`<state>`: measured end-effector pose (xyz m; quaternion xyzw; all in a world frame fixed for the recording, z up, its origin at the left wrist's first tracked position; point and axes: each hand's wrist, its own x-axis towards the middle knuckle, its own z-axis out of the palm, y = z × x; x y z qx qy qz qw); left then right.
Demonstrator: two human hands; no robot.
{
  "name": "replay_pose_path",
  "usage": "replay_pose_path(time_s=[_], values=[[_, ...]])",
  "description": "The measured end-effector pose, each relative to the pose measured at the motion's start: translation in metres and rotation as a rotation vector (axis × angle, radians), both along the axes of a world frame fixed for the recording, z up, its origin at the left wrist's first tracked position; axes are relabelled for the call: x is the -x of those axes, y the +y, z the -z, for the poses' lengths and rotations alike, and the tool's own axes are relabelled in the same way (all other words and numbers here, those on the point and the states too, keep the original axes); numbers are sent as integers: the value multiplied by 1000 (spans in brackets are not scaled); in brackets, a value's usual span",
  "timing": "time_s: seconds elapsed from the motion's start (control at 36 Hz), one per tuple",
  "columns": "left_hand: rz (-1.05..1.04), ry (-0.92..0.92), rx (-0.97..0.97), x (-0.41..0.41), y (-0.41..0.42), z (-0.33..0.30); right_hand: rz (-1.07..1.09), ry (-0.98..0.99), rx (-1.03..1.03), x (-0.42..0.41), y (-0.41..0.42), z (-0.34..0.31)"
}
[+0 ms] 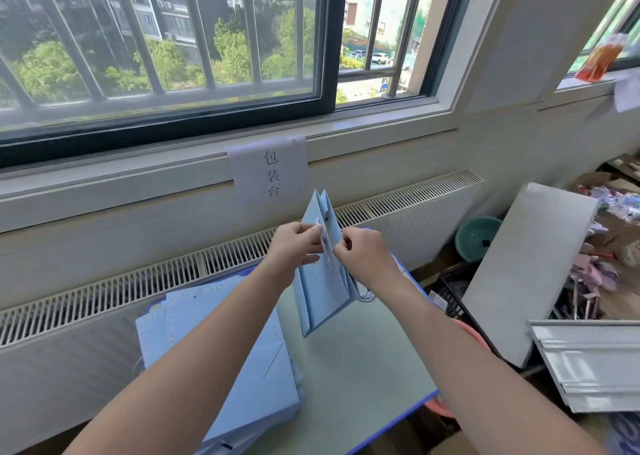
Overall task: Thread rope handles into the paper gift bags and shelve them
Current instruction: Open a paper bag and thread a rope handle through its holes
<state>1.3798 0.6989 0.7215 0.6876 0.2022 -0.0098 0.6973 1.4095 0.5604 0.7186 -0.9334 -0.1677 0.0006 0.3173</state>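
A light blue paper gift bag (320, 295) stands upright on the small table (363, 368), its top edge pointing up toward the window. My left hand (296, 246) pinches a white twisted rope handle (322, 238) against the bag's upper face, near a punched hole. On the bag's right edge my right hand (363, 253) pinches the top of the bag. A loop of rope (367, 296) pokes out behind the bag's lower right corner. A stack of flat blue bags (221, 357) lies on the table's left side.
A radiator grille (138, 281) and window sill run behind the table, with a paper sign (270, 172) taped to the sill. To the right are a leaning white board (526, 271), a dark crate (453, 288), a green basin (476, 238) and floor clutter.
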Motion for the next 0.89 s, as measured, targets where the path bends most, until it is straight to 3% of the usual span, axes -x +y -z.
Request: replay_pose_path(time_s=[0.14, 0.28, 0.36, 0.5, 0.58, 0.75, 0.89], values=[[-115, 57, 88, -4, 13, 9, 84, 44, -93, -7, -14, 6], [-190, 156, -5, -3, 26, 22, 171, 97, -98, -17, -35, 3], [-209, 195, -143, -6, 34, 29, 210, 126, -88, -21, -43, 4], [-85, 147, -705, -4, 47, 31, 229, 160, -105, -21, -51, 6], [-3, 122, -807, -4, 43, 28, 196, 141, -69, -17, -47, 4], [133, -27, -908, -3, 22, 28, 133, 71, -14, -14, -34, -9], [217, -397, -921, 4, 6, 25, 107, 25, -10, -13, -26, -17]])
